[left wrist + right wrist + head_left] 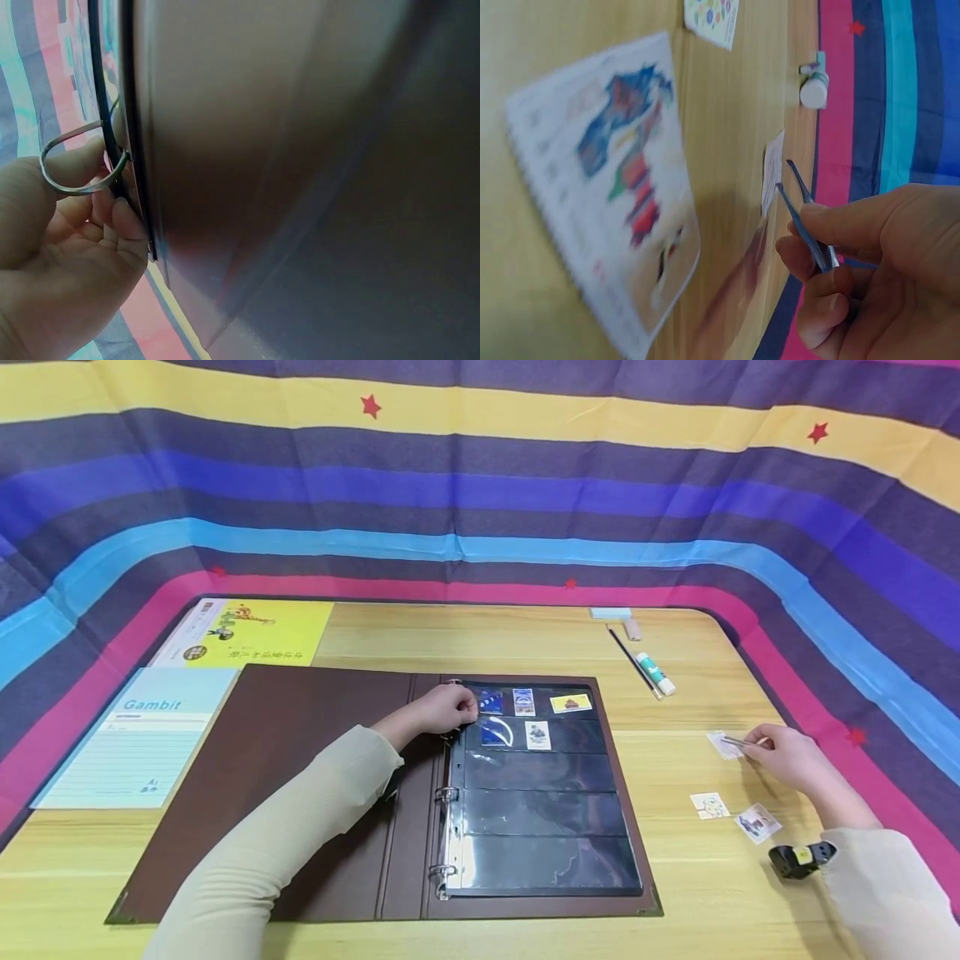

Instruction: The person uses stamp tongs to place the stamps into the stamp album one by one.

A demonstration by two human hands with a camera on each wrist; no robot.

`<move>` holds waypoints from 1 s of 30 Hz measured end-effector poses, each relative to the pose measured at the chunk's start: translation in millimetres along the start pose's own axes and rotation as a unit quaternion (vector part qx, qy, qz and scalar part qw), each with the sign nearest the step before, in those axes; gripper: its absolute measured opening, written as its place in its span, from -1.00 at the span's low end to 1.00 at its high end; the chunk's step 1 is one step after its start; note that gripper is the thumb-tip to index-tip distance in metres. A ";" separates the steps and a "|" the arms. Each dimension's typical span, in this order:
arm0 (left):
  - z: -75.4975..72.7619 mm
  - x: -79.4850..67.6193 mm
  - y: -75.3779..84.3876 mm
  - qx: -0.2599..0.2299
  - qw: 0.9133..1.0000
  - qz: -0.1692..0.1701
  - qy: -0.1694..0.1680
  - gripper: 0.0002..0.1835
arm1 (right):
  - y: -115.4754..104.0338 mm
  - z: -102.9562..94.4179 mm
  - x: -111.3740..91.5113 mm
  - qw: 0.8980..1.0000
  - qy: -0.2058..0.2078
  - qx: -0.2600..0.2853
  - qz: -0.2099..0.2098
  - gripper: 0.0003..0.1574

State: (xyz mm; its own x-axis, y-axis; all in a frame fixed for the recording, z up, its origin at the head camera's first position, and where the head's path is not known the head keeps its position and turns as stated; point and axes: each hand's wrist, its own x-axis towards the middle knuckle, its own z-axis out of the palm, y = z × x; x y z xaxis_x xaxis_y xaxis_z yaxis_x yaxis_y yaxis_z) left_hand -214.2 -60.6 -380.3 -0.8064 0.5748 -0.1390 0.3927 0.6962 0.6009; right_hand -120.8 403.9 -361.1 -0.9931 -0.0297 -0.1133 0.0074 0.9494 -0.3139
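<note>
A brown ring-binder stamp album (322,710) lies spread on the table, with a black pocket page (540,814) on its right side. Several stamps sit in the top two rows, among them a yellow one (572,703). My left hand (450,708) pinches the page's inner edge by the top metal ring (82,189), fingers curled. At the right, my right hand (791,760) holds metal tweezers (802,229) between thumb and fingers. The tweezer tips are apart, right at a loose pale stamp (773,174) on the table.
Two more loose stamps, one pale (709,806) and one with a coloured picture (758,823), lie nearer me. Behind them are a glue stick (656,674), a thin dark stick (633,660) and an eraser (632,629). Left of the album lie a Gambit pad (135,743) and a yellow book (281,631).
</note>
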 end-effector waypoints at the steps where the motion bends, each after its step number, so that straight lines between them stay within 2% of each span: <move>1: 0.0 0.0 0.1 -0.002 1.000 0.002 0.000 -0.87 | -1.1 0.5 1.7 1.000 0.002 -0.003 -0.006 -0.74; 6: 0.2 0.1 1.7 -0.005 1.000 0.006 -0.002 -0.86 | -7.2 1.4 7.7 1.000 0.007 -0.006 -0.027 -0.76; 15: -0.9 -0.1 3.8 -0.003 1.000 0.002 -0.006 -0.89 | -7.1 -3.2 8.3 1.000 0.012 -0.005 -0.025 -0.70; 21: -1.0 0.3 1.5 -0.002 1.000 0.000 -0.005 -0.88 | -9.6 -1.0 17.5 0.999 0.000 -0.011 -0.032 -0.71; 30: -0.6 -0.5 1.6 0.003 1.000 -0.004 -0.003 -0.88 | -31.7 5.5 35.6 0.996 -0.015 0.008 -0.084 -0.79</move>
State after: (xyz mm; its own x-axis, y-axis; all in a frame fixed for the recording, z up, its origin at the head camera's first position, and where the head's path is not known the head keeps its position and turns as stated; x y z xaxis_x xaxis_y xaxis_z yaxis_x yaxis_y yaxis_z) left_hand -213.5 -60.0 -378.9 -0.8069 0.5714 -0.1497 0.3877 0.7035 0.5956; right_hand -155.7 371.0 -360.4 -0.9768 -0.1966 -0.0854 -0.1561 0.9254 -0.3453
